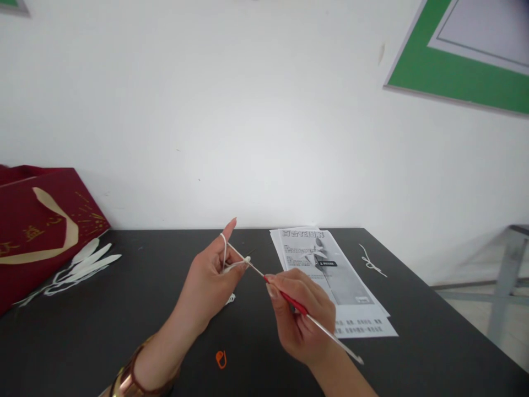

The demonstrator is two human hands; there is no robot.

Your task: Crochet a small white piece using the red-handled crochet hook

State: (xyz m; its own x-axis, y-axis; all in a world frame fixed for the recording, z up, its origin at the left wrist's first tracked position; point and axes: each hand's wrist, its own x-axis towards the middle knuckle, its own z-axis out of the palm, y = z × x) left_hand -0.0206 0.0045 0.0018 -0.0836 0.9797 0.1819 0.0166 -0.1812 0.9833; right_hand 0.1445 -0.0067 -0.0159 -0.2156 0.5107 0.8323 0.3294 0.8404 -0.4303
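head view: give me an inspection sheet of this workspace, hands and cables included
Surface: black table
Things in hand: red-gripped hook, white yarn
Clutter: orange marker, printed sheets, loose white cord at right; white leaf-shaped pieces beside a red bag at left
Left hand: pinches the yarn, a strand looped over a finger
Right hand: holds the hook by its red grip
Cables: nothing seen
Surroundings: white wall, green-bordered board at upper right

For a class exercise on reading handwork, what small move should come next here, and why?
Probably the right hand should turn the slim, red-gripped metal hook to catch the thin white yarn, because the yarn passes around the index finger of the left hand and meets the hook's shaft.
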